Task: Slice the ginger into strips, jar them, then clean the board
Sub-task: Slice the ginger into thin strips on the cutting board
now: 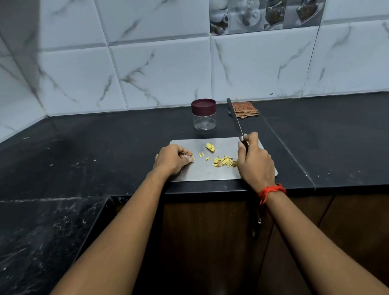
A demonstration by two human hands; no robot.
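A steel cutting board [204, 172] lies on the black counter near its front edge. On it are two ginger slices [210, 147], a few short strips [201, 155] and a pile of cut strips [223, 162]. My left hand [171, 159] rests on the board's left side, fingertips pinching a small ginger piece [192, 158]. My right hand [254, 160] grips a knife [235, 119] by the handle, its blade pointing away toward the wall. A clear jar [204, 114] with a maroon lid on stands behind the board.
A folded brown checked cloth [247, 109] lies by the tiled wall, right of the jar. The black counter [74, 155] runs left into a corner and continues right. Wooden cabinet doors [206, 238] sit below the front edge.
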